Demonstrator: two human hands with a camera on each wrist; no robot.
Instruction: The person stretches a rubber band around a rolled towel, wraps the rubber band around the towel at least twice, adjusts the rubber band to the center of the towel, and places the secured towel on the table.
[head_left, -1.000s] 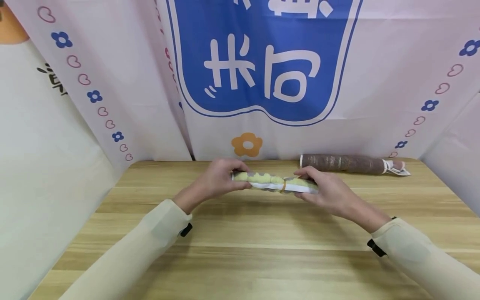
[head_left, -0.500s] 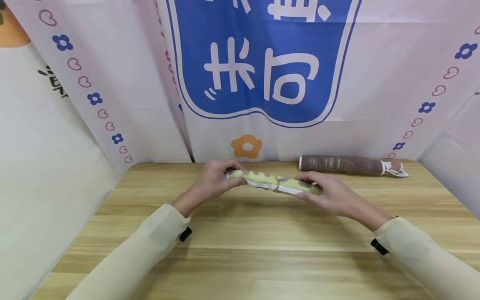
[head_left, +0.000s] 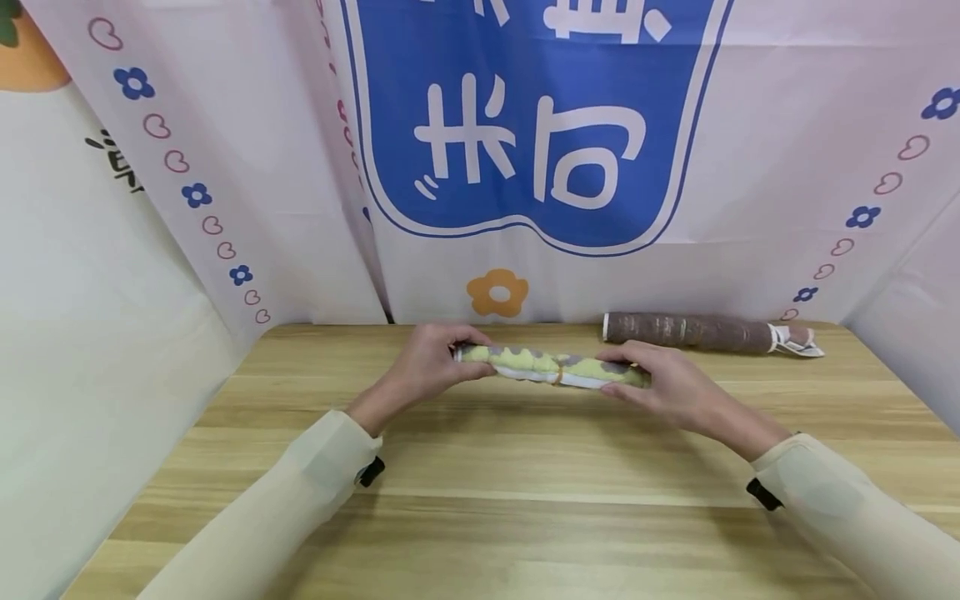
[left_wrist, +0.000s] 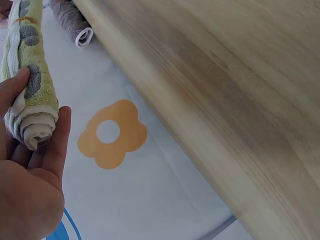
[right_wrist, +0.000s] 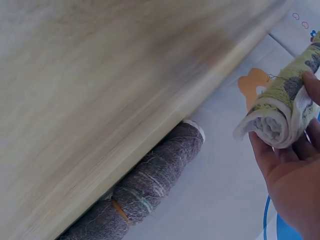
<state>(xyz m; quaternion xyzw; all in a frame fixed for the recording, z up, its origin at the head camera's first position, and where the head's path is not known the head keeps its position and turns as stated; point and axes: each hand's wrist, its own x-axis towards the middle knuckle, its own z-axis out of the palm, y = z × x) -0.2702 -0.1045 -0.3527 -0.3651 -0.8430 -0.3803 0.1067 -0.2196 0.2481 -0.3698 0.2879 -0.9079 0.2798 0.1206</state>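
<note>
A rolled-up towel (head_left: 525,360), yellow-green with grey patches and a white edge strip, is held level above the table by both hands. An orange-brown rubber band (head_left: 558,372) circles its middle. My left hand (head_left: 431,362) grips the left end, thumb on the near side; the left wrist view shows that end's white spiral (left_wrist: 37,127) between thumb and fingers. At the other end, my right hand (head_left: 667,383) pinches the roll with thumb and fingers. The right wrist view shows the coiled layers (right_wrist: 270,125) of that end, with one white edge hanging loose.
A second rolled towel (head_left: 686,331), dark grey-brown, lies along the back edge of the wooden table (head_left: 487,517) at the right; an orange band (right_wrist: 120,212) goes round it. Behind the table hangs a printed cloth (head_left: 300,208) with a blue panel and flowers.
Over the last second the towel's tilt has shifted slightly in both hands, and its left end has moved a little to the left. Both hands keep their hold. The view has shifted slightly.
</note>
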